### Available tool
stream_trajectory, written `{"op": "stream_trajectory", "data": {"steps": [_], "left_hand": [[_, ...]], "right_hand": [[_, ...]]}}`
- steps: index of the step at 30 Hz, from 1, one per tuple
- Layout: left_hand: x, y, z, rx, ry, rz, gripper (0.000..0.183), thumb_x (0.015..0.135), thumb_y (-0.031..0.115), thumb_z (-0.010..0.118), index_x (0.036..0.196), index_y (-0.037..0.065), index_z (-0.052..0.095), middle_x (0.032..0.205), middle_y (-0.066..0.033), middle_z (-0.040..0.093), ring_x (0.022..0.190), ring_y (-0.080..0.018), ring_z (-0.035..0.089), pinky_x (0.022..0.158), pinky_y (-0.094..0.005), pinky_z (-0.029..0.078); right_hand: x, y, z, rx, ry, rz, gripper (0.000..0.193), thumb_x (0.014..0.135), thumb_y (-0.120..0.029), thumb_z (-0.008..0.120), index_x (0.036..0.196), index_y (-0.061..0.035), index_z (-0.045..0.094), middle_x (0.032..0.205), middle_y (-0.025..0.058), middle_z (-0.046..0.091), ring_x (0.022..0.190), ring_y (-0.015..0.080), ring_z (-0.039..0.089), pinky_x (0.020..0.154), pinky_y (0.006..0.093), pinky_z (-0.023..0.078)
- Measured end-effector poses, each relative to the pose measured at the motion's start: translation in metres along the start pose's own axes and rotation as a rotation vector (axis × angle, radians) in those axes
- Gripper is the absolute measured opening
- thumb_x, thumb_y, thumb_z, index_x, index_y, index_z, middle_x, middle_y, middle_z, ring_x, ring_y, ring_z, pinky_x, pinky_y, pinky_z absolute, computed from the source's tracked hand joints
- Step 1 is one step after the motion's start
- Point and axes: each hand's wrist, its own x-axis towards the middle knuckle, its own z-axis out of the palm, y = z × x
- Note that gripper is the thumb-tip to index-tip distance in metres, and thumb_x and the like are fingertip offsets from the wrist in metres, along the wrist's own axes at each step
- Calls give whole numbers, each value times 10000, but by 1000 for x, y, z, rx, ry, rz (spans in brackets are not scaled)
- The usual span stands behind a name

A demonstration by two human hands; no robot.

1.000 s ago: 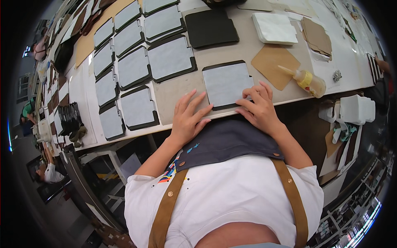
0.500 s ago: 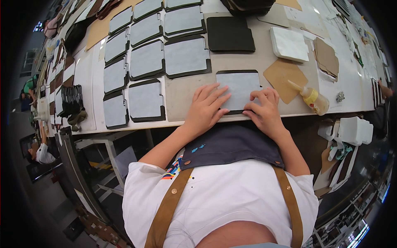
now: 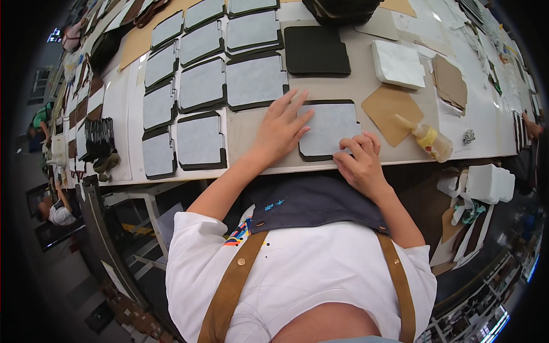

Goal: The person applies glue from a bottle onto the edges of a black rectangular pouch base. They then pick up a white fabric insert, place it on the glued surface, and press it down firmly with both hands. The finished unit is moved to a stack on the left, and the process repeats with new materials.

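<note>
A flat panel (image 3: 330, 127), pale grey with black borders, lies at the table's near edge in front of me. My left hand (image 3: 281, 127) is at its left side, fingers stretched out and spread toward its upper left corner. Curled at the lower right part of the panel is my right hand (image 3: 361, 163), with thumb and index finger drawn together at the near border. The tips of that pinch are partly hidden. To the left, several similar grey panels (image 3: 200, 140) are laid out in rows.
A black panel stack (image 3: 316, 50) lies beyond, near a black bundle (image 3: 341, 8). On the right are a white stack (image 3: 397, 64), a tan sheet (image 3: 392, 114), brown pieces (image 3: 450, 83) and a squeeze bottle (image 3: 433, 143). Dark folded pieces (image 3: 98, 139) stand far left.
My left hand has moved away from the near border toward the panel's upper left corner, its fingers straighter. My right hand stays by the near right border, shifted slightly closer to me.
</note>
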Motion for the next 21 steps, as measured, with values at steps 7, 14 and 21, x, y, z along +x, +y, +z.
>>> {"op": "stream_trajectory", "data": {"steps": [7,14,21], "left_hand": [[-39,18,-27,-27,-133,-24,467,887,224,726,1349,233,659,1588,-117,408,1475,-371,328,1163,-517,299],[-39,17,-22,20,-72,-180,560,903,371,707,1438,258,583,1630,-170,307,1522,-412,204,1214,-549,203],[-25,20,-15,148,-69,-254,716,936,540,620,1533,176,464,1658,-226,201,1542,-432,132,1236,-567,126]], "right_hand": [[4,0,0,46,12,30,205,746,-55,779,889,-121,647,1048,16,605,1036,223,564,1081,468,337],[4,-2,0,30,10,12,206,751,-56,782,886,-113,637,1039,17,598,1012,233,556,1071,474,345],[3,-6,3,18,36,16,198,745,-43,784,871,-97,640,1024,25,607,995,251,543,1035,497,363]]}}
